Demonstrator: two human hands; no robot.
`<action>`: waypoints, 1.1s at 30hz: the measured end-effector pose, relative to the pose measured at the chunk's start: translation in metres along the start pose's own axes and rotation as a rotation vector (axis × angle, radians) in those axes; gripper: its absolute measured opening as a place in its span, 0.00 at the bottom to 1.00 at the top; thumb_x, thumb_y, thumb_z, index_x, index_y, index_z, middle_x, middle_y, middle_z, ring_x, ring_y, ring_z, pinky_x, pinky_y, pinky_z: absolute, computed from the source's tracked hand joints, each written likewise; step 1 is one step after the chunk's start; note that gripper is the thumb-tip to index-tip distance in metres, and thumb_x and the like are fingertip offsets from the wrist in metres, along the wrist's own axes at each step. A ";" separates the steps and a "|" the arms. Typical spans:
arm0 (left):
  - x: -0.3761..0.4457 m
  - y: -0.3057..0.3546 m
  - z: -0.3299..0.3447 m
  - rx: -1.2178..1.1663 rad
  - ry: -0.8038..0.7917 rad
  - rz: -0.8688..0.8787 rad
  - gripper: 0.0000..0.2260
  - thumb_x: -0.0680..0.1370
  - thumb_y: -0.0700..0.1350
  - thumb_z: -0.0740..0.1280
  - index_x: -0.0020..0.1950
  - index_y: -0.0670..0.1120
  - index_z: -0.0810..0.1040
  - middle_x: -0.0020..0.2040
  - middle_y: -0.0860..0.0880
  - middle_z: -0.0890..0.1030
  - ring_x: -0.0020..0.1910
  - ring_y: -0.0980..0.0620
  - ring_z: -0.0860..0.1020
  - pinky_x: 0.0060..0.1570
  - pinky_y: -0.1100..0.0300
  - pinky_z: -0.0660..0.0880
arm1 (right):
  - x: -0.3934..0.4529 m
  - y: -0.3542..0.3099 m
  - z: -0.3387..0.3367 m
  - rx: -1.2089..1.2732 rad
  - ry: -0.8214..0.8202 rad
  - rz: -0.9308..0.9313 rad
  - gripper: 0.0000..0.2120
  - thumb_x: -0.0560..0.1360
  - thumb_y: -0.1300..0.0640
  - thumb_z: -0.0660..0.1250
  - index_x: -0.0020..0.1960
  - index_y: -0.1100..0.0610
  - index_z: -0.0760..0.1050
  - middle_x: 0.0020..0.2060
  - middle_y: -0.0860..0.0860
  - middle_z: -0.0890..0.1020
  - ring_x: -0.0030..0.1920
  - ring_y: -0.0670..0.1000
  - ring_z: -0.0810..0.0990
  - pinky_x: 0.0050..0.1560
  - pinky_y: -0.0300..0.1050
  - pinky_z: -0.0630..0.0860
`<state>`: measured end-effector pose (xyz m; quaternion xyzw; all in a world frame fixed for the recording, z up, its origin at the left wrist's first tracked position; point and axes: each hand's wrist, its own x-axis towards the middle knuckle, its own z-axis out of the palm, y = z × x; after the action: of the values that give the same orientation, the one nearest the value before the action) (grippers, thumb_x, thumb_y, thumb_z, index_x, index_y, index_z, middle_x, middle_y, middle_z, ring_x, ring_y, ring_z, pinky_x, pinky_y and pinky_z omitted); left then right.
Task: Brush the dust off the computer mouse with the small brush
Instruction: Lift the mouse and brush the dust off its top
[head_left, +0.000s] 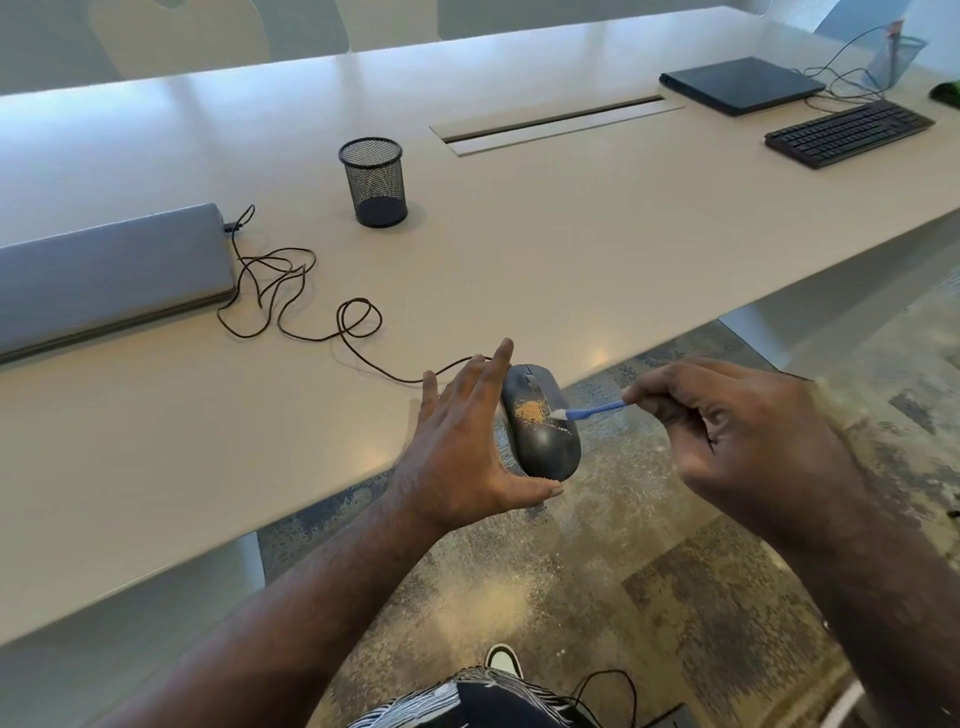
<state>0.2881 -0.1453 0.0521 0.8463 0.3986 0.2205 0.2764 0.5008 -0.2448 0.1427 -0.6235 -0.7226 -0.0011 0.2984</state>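
My left hand (467, 441) steadies mouse (540, 421), fingers straight. Right hand (727, 426) pinches brush (587, 412); bristles just right of dust (531, 410).

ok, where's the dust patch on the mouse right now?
Head view, low centre: the tan dust patch sits mid-back on the mouse, just behind the scroll wheel, with the small brush tip at its right edge.

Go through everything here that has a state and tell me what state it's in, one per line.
Mouse: dusty, tan patch on top, held at the table edge.
Left hand: fingers straight, thumb under the mouse.
Right hand: pinching the brush handle.
Brush: bristles at the dust patch.
Mesh cup: upright, looks empty.
Grey laptop: closed.
Black laptop: closed.
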 end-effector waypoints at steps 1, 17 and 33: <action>0.000 0.000 0.000 -0.001 -0.003 0.000 0.61 0.59 0.72 0.72 0.80 0.57 0.38 0.79 0.52 0.57 0.79 0.55 0.50 0.75 0.45 0.33 | 0.001 0.003 0.000 -0.006 0.008 0.013 0.11 0.71 0.66 0.72 0.50 0.54 0.83 0.41 0.43 0.82 0.36 0.39 0.78 0.36 0.29 0.75; -0.002 0.000 0.000 -0.030 -0.013 0.014 0.61 0.60 0.70 0.74 0.80 0.58 0.38 0.79 0.54 0.55 0.79 0.59 0.46 0.75 0.48 0.33 | 0.005 0.011 0.010 0.061 0.049 0.091 0.11 0.72 0.65 0.71 0.50 0.52 0.82 0.40 0.44 0.83 0.39 0.42 0.82 0.36 0.41 0.80; 0.000 0.002 0.001 -0.015 -0.016 0.018 0.61 0.60 0.70 0.74 0.80 0.57 0.38 0.80 0.53 0.55 0.79 0.57 0.46 0.75 0.48 0.33 | 0.006 0.006 0.009 0.088 0.004 0.075 0.12 0.72 0.67 0.70 0.51 0.54 0.83 0.43 0.46 0.85 0.42 0.40 0.82 0.45 0.31 0.77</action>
<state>0.2895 -0.1470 0.0525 0.8494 0.3872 0.2192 0.2837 0.5021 -0.2349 0.1355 -0.6364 -0.6975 0.0407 0.3268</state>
